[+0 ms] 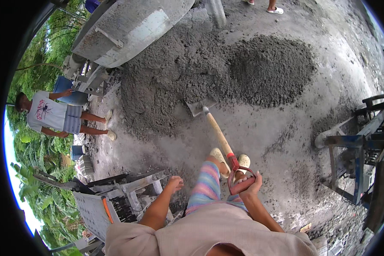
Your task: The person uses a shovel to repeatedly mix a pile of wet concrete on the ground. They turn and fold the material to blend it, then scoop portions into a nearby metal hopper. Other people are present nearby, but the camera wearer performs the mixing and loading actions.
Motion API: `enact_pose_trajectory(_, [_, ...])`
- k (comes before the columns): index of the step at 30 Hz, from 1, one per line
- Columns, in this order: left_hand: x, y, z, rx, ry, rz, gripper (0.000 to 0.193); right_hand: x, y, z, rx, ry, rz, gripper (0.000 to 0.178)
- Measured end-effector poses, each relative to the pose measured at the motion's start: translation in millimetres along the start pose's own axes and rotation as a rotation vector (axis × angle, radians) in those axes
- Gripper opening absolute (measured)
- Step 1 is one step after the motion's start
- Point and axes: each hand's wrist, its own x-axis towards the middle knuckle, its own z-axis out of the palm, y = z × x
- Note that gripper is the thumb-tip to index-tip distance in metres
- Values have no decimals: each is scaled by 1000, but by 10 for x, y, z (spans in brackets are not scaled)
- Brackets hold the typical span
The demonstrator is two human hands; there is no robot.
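My right hand [252,185] is wrapped round the red D-shaped grip of a shovel [219,131]. From there its wooden shaft slants forward and left to a flat metal blade, which rests at the near edge of a heap of wet grey concrete mix [179,81]. Away from the shaft, on the left, my left hand [175,183] hangs in the air, empty, its fingers loose and slightly bent. My feet in pale clogs stand just behind the shaft.
A large round mixer drum [132,32] leans over the heap's far left side. A darker mound [272,70] adjoins it on the right. One person [51,112] stands at left; another's feet [275,10] show at top. Metal frames [350,164] stand right, and grey machinery [128,194] near left.
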Motion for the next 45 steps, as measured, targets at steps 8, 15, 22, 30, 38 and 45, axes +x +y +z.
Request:
enact_pose_trajectory(8, [283,584,218,25,10,27,15,-113,-310,400,-9,289,-42,30])
enact_pose_trajectory(15, [1206,1550,130,50,84,128,34,521,-679,1297,-69,333,-30,28])
enact_pose_trajectory(22, [701,2500,293,-51,82,409,36,1415,-672,757,-124,327,-194,28])
enact_pose_trajectory(30, [84,2139,17,66,34,300,29,1160,-537,1160,-30,348,-256,47])
enact_pose_trajectory(38, [1200,2116,-272,-73,-33,-134,22,1320,-603,1310,-73,698,-257,64])
enact_pose_trajectory(45, [2115,3723,832,16,-253,-2,19,1932,-676,376,-315,1120,-360,47])
